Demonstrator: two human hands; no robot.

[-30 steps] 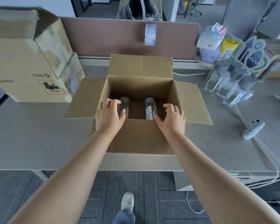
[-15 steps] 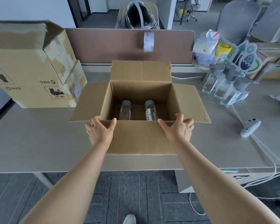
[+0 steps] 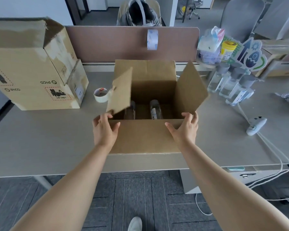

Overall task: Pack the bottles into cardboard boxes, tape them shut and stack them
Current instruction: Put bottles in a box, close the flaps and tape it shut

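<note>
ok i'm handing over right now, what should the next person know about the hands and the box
Left hand: open, fingertips at the left flap corner.
Right hand: open, fingertips at the right flap corner.
Done: two bottles in the open carton, both side flaps half raised.
Left: close the flaps, seal with the tape roll beside the carton, stack it; spare bottles stand at the desk's right.

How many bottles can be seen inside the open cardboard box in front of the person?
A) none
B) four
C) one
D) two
D: inside the box, one bottle shows partly behind the left flap, and a second bottle shows clear beside it.
</note>
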